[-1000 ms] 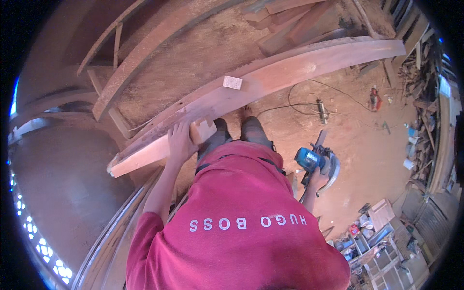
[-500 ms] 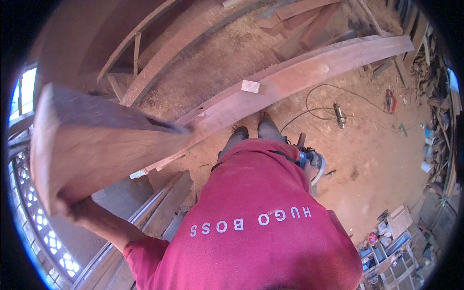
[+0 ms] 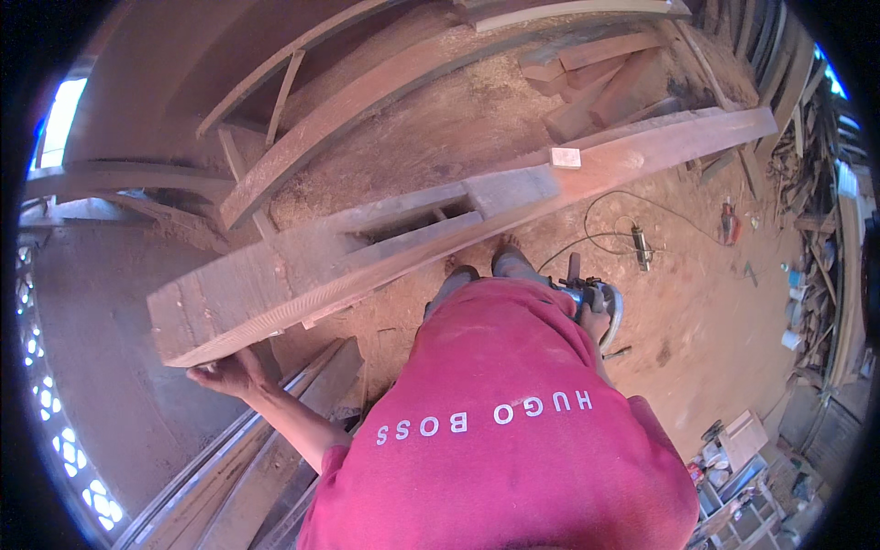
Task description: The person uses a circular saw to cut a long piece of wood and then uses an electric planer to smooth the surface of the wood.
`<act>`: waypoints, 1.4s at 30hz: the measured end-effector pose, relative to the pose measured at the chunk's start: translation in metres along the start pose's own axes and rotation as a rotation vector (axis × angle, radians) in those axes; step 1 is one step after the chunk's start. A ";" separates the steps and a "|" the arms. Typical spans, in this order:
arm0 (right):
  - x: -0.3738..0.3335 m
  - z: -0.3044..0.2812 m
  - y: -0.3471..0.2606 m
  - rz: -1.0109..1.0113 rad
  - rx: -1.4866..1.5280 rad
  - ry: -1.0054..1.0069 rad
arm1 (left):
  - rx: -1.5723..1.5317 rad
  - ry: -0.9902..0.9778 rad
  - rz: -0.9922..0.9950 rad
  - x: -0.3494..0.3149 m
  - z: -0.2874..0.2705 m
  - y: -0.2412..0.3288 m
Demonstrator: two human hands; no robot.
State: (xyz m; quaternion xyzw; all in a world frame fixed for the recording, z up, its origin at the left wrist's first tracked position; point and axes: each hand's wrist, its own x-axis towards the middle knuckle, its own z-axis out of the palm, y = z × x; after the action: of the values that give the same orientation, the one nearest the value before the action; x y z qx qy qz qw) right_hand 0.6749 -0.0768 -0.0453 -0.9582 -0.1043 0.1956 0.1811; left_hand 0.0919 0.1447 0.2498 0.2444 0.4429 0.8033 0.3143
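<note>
A thick wooden beam [image 3: 302, 252] with a long slot cut through its upper face lies across the left and middle, along the long curved timber [image 3: 669, 142]. At its near left end, my left hand [image 3: 231, 374] grips the lower edge from beneath, with part of the fingers hidden. Down by my right side, my right hand [image 3: 596, 321] is closed round a blue power tool [image 3: 576, 295] that has a round grey-white part [image 3: 615, 316]; my body hides some of it. A small pale wooden block [image 3: 566, 158] sits on the timber beyond the slotted beam.
Curved boards [image 3: 339, 110] stand beyond the beam. Stacked timber pieces [image 3: 610, 78] lie at the far side. On the floor to the right are a cable [image 3: 587, 206], a green-black tool [image 3: 641, 247] and a red tool [image 3: 730, 225]. Planks [image 3: 247, 458] lie near my left arm.
The slotted beam, raised and tilted at its left end before, has come down along the timber and turned its slot upward. My left hand moved with it. My right hand still holds the power tool.
</note>
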 end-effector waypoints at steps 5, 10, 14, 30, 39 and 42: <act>0.000 0.030 0.012 -0.050 -0.065 -0.012 | -0.079 0.258 -0.288 0.011 -0.092 -0.025; -0.007 0.040 0.005 0.012 -0.169 -0.091 | 0.119 0.192 -0.354 0.051 -0.219 -0.103; 0.009 0.029 0.040 0.048 -0.252 -0.023 | 0.501 0.666 -0.630 0.055 -0.236 -0.157; 0.100 0.014 0.032 0.071 -0.392 -0.028 | 1.212 -0.957 0.226 -0.139 0.076 -0.259; 0.199 -0.043 0.053 0.110 -0.249 0.015 | 1.637 -1.430 -0.116 -0.225 0.206 -0.349; 0.192 -0.104 -0.005 0.064 -0.199 -0.025 | 1.668 -1.371 0.045 -0.221 0.196 -0.343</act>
State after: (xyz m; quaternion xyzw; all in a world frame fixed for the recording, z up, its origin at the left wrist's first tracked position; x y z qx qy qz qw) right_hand 0.8905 -0.0521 -0.0188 -0.9717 -0.0949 0.2019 0.0774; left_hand 0.4734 0.2348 0.0233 0.7873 0.5755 -0.0541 0.2147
